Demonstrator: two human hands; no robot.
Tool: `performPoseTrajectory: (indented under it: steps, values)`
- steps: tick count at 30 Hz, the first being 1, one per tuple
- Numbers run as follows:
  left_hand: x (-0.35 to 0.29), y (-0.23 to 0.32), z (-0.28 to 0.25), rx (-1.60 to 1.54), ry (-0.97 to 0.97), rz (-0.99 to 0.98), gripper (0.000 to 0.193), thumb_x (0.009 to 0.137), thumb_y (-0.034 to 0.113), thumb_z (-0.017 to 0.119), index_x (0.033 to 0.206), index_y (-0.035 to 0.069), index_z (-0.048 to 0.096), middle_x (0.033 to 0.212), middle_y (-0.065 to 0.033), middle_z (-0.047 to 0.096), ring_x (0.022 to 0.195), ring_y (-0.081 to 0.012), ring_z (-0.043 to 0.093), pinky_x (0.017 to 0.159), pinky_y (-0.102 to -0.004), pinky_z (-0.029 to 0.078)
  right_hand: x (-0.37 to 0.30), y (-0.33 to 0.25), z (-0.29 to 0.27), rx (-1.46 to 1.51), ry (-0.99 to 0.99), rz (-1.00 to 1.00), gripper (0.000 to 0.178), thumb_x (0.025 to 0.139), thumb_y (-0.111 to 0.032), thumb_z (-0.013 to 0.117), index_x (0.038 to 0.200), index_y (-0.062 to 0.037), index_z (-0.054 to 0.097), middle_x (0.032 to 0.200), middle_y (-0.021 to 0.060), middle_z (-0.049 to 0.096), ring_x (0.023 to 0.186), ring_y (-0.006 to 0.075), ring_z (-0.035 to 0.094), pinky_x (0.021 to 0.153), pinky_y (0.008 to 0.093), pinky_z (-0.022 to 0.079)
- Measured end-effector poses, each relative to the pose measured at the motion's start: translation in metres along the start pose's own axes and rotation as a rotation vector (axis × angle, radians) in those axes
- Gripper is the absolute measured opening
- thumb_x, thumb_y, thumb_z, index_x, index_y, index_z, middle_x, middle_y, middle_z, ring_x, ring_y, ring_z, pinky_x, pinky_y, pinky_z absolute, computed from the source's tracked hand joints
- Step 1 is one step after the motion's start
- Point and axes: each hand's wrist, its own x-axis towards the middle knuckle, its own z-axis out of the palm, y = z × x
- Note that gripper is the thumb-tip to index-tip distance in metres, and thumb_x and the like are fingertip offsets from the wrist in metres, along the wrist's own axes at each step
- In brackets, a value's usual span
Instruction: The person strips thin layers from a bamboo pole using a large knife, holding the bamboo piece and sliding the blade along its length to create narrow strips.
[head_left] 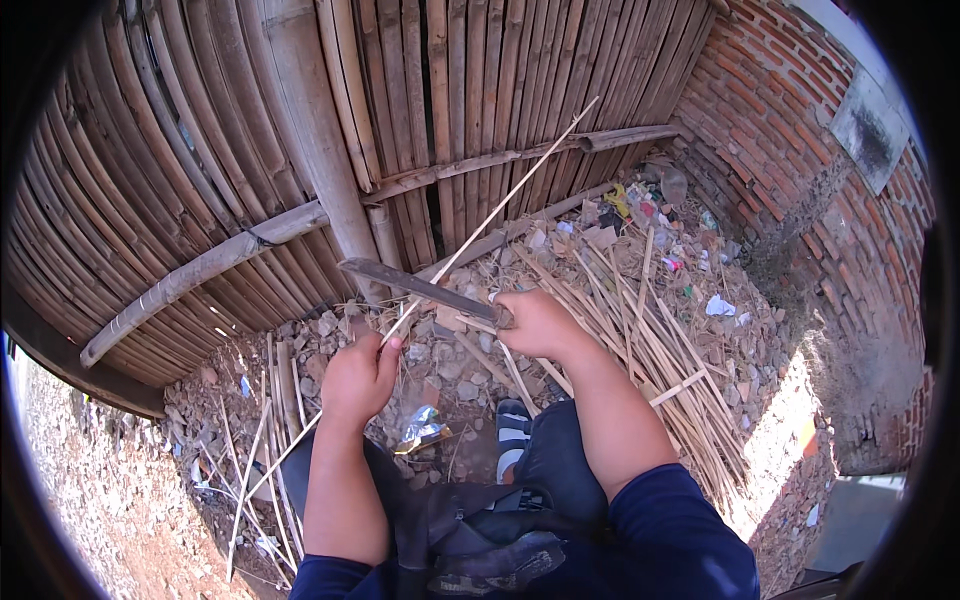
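My left hand [356, 382] is closed around a long, thin bamboo strip [503, 205]. The strip slants from the lower left up to the far right, its tip in front of the bamboo wall. In my right hand [541, 323] is a machete [420, 286], gripped by its handle, with the dark blade pointing left. The blade crosses the strip a short way beyond my left fingers; whether the edge touches it I cannot tell. Beyond my right forearm lies a heap of cut bamboo strips [660, 370], and a few more strips [250, 470] lie left of my left forearm.
A bamboo-slat wall [480, 90] with a thick post [318, 120] and cross poles stands ahead. At the right rises a brick wall [770, 110]. Rubble and litter cover the ground, including a shiny foil wrapper [424, 430] near my sandalled foot [513, 438].
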Motion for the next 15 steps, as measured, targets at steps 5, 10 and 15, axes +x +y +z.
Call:
performPoseTrajectory:
  steps: [5,10,15]
  values:
    - [-0.003,0.005,-0.006,-0.016,-0.009,0.015,0.039,0.103,0.038,0.058,0.089,0.002,0.064,0.076,-0.0245,0.066,0.078,-0.0484,0.066,0.07,-0.0564,0.05,0.006,0.01,0.0,0.07,-0.083,-0.011,0.043,0.077,-0.023,0.074,0.118,-0.0107,0.072,0.103,0.0219,0.073,0.1,0.0405,0.07,0.089,0.0478,0.055]
    - [0.002,0.001,0.0,-0.011,-0.022,-0.016,0.036,0.104,0.035,0.057,0.091,0.002,0.064,0.08,-0.0256,0.067,0.082,-0.0481,0.066,0.073,-0.0557,0.05,0.005,0.007,0.012,0.008,-0.034,-0.021,0.047,0.077,-0.024,0.076,0.122,-0.0133,0.072,0.106,0.0216,0.073,0.102,0.0399,0.07,0.09,0.0472,0.056]
    - [-0.001,0.003,-0.001,0.004,-0.034,0.008,0.035,0.103,0.035,0.057,0.09,0.003,0.065,0.079,-0.0248,0.068,0.081,-0.0483,0.066,0.074,-0.0565,0.05,0.006,-0.009,0.011,-0.002,-0.127,0.002,0.048,0.078,-0.022,0.075,0.124,-0.0115,0.072,0.105,0.0214,0.074,0.102,0.039,0.071,0.09,0.0464,0.056]
